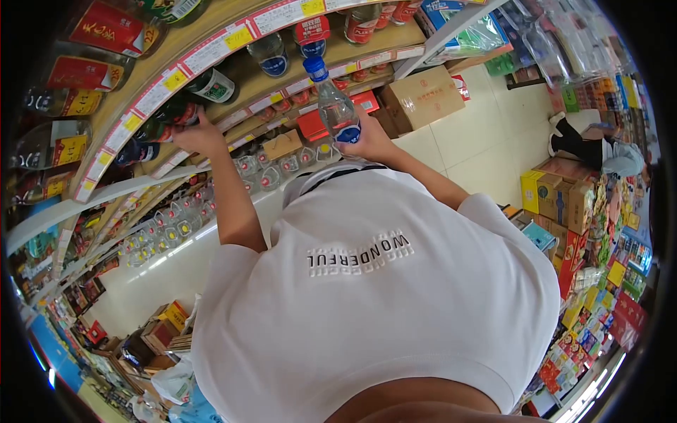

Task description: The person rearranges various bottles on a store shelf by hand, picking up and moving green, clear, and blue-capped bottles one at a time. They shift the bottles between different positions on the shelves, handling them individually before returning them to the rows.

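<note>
My right hand (365, 139) is closed around the lower part of a clear glass bottle (337, 106) with a blue cap and a blue oval label. The bottle is held tilted in front of the shelves. On the left, my left hand (201, 137) reaches into a shelf, its fingers curled against a dark green bottle with a red label (182, 115). Part of that bottle and some fingertips are hidden. Close by stand a dark bottle with a white and green label (214, 87) and a bottle with a dark blue label (136, 152).
Curved shelves with price strips (243, 35) run across the top and left. Clear jugs (270, 178) with coloured caps line the lowest level. A cardboard box (423, 97) stands at the shelf end. Another person (599, 148) is at the far right near stacked boxes (557, 194).
</note>
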### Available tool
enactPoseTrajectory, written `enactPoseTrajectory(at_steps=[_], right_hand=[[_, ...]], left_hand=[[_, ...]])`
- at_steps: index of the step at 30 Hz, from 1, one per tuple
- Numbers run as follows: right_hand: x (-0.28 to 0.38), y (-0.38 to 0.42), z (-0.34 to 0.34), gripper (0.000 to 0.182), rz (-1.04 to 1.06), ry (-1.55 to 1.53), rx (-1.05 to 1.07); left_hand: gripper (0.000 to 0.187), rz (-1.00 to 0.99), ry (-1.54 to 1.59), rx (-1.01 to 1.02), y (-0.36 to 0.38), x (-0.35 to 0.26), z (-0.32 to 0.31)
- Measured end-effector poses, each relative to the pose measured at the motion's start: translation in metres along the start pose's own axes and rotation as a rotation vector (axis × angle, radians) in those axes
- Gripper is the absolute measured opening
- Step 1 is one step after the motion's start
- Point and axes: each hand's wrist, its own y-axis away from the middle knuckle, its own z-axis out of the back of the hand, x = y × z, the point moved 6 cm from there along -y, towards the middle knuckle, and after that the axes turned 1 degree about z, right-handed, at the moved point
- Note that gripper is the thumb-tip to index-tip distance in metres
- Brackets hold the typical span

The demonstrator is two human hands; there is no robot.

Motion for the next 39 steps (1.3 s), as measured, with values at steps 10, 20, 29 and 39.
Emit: enactPoseTrajectory(at_steps=[10,20,29,39], right_hand=[[0.001,-0.007,0.002,0.081,0.049,0.042,-0.027],[0.005,-0.002,0.013,0.081,0.061,0.082,0.015],[-0.009,0.004,0.037,0.075,0.111,0.11,-0.047],[-0.018,0.003,0.043,0.076,0.106,0.126,-0.005]], left_hand=[[0.08,-0.007,0.26,0.298,0.039,-0.056,0.006],[0.103,0.113,0.556,0.302,0.011,-0.082,-0.036],[0.085,0.202,0.617,0.258,0.013,-0.113,-0.015],[0.072,0.288,0.67,0.325,0.018,-0.116,-0.006]])
